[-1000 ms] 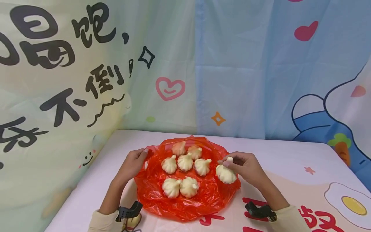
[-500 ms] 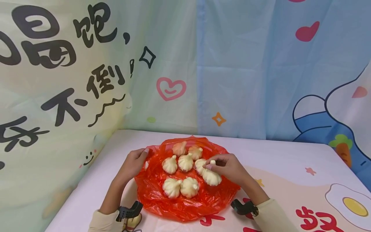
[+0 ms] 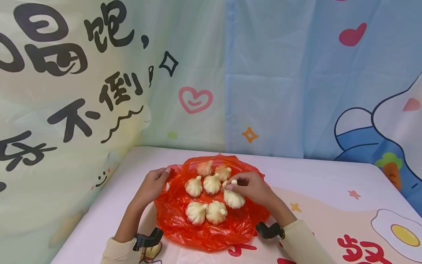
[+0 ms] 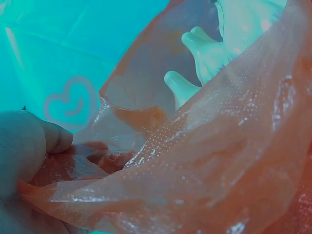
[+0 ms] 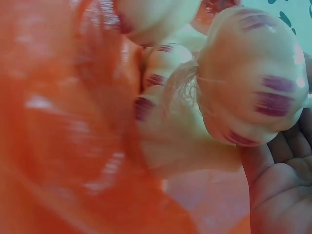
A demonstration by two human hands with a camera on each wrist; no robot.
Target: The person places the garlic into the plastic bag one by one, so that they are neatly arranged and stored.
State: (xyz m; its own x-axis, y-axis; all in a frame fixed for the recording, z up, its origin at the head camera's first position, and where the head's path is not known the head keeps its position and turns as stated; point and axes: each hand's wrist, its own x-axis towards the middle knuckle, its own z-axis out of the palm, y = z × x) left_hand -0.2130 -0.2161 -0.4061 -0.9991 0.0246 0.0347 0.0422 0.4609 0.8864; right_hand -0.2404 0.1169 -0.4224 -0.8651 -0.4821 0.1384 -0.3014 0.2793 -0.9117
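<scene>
A crumpled red plastic bag (image 3: 201, 236) lies spread on the table with several pale garlic bulbs (image 3: 212, 184) on and in it. At its left edge my left hand (image 3: 153, 185) pinches the plastic between thumb and fingers; the left wrist view shows the thumb on the bag's film (image 4: 219, 170). My right hand (image 3: 254, 187) holds one garlic bulb (image 3: 234, 200) by its stem over the right half of the bag. In the right wrist view that bulb (image 5: 253, 83) shows purple marks and roots. Behind it, another bulb is mostly hidden by the right fingers.
The white table (image 3: 316, 179) has a printed cover with red lettering and a fried egg (image 3: 403, 234). Printed cloth curtains (image 3: 263, 110) stand behind and to the left. Black wrist mounts (image 3: 148, 239) sit on both forearms.
My right hand has moved left with the garlic bulb, from the bag's right edge to near the other bulbs. The left hand has stayed on the bag's edge.
</scene>
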